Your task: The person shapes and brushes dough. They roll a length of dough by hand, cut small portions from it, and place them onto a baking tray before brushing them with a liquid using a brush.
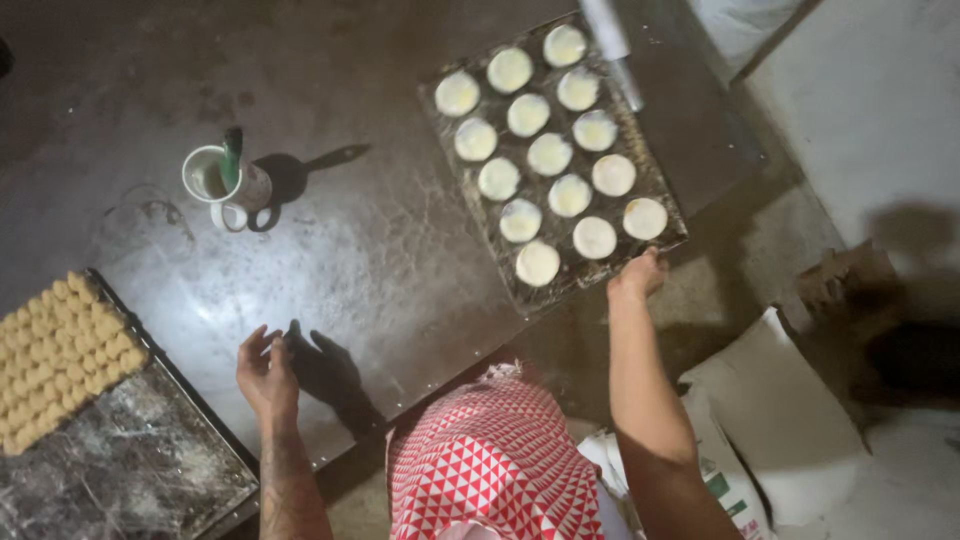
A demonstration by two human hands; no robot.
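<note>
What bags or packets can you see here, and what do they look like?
White sack: on the floor at lower right, beside the person's right arm; big, soft and plain white.
Printed bag: lower right, partly hidden behind the right arm; white with green and red marks.
Brown torn wrapping: on the floor at right, crumpled; its kind is unclear.
No signs or screens show.

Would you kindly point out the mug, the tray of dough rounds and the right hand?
mug (210, 180), head view, on its rim.
tray of dough rounds (520, 295), head view, near edge.
right hand (638, 277), head view, back of hand.
</note>
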